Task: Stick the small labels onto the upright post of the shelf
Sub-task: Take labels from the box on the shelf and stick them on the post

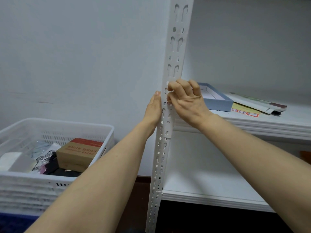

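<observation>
Upright post dead centre: white angle strip punched with keyhole slots and round holes, tilting a little in the wide lens. Runs from top edge to bottom edge.

Left hand flat along the post's left flank, fingers straight and pressed together, tips pointing up.

Right hand on the front face at the same height, just above the upper shelf board. Fingers curled, tips against the metal. Thumb and forefinger pinching a small label onto the face; only a sliver of red edge on show, the rest hidden under the fingers. Cannot tell how far stuck down.

In the way: right knuckles cover that stretch of post and the near corner of a shallow blue-grey box on the upper board. Left forearm crosses the right corner of the white basket.

Around: beside the box, a yellow sheet with red-framed labels, partly under a white pouch. Lower shelf board beneath. In the basket at lower left, a brown carton with a red band, plus packets and dark oddments too jumbled to name. Pale wall behind.
</observation>
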Tool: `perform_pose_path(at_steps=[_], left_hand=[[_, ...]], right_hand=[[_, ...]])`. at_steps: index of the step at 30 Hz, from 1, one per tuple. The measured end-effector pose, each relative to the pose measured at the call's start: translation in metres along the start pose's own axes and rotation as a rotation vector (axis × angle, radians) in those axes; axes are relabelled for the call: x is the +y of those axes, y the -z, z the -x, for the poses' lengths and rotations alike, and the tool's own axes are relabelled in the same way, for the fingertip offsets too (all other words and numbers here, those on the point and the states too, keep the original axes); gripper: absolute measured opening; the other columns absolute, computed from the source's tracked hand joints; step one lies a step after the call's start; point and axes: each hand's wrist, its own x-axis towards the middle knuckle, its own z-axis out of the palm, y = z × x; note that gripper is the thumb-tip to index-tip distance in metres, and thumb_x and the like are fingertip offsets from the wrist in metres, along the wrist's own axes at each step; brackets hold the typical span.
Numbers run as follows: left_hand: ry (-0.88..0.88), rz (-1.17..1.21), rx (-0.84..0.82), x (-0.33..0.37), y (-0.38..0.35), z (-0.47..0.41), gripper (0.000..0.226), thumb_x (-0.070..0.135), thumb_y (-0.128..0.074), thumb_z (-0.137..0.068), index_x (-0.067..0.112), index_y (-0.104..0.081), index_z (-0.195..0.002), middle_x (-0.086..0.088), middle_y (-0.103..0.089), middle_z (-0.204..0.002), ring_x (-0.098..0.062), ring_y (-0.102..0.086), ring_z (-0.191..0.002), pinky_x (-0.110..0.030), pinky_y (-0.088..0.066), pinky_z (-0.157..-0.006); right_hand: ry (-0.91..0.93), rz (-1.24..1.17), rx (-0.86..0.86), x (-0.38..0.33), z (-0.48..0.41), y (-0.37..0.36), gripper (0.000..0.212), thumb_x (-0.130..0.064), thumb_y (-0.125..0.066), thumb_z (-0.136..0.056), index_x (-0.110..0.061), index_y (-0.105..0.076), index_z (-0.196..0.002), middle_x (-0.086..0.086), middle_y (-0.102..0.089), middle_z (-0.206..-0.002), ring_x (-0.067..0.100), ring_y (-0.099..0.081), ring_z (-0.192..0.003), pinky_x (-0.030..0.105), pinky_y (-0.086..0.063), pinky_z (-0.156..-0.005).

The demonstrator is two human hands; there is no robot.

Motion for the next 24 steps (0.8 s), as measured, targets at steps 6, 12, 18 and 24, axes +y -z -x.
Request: perform_pose_path(at_steps=[6, 12, 18, 24], left_hand=[[0.001, -0.009, 0.008, -0.001, 0.0, -0.001, 0.051, 0.039, -0.021, -0.104, 0.015, -0.031, -0.147, 0.002, -0.031, -0.154, -0.009, -0.027, -0.141, -0.013, -0.02, -0.101], [0.001, -0.002, 0.011, -0.002, 0.0, -0.003, 0.052, 0.041, -0.021, -0.103, 0.015, -0.035, -0.145, 0.002, -0.036, -0.151, -0.011, -0.031, -0.14, -0.02, -0.023, -0.11], [-0.004, -0.011, 0.006, 0.001, 0.0, 0.0, 0.05, 0.04, -0.02, -0.104, 0.015, -0.041, -0.142, 0.002, -0.042, -0.147, -0.008, -0.038, -0.133, -0.018, -0.027, -0.102], [0.014, -0.028, 0.008, 0.0, 0.001, -0.001, 0.051, 0.044, -0.02, -0.103, 0.018, -0.043, -0.14, 0.004, -0.044, -0.145, -0.01, -0.039, -0.133, -0.026, -0.028, -0.112]], right_hand=[[-0.038, -0.02, 0.0, 0.0, 0.004, 0.0, 0.011, -0.007, -0.058, -0.077, -0.016, -0.057, -0.07, -0.005, -0.038, -0.106, 0.014, -0.04, -0.104, 0.028, -0.027, -0.091], [-0.065, -0.033, -0.016, 0.0, 0.008, 0.0, 0.007, -0.01, -0.058, -0.08, -0.014, -0.059, -0.074, -0.003, -0.039, -0.108, 0.016, -0.041, -0.105, 0.03, -0.029, -0.09], [-0.09, -0.069, -0.052, -0.001, 0.008, 0.003, 0.006, -0.009, -0.056, -0.079, -0.012, -0.059, -0.075, -0.004, -0.038, -0.107, 0.016, -0.04, -0.104, 0.029, -0.028, -0.089], [-0.161, -0.148, -0.094, -0.002, 0.008, 0.012, 0.005, -0.01, -0.06, -0.076, -0.013, -0.058, -0.073, -0.005, -0.038, -0.107, 0.016, -0.039, -0.104, 0.028, -0.025, -0.091]])
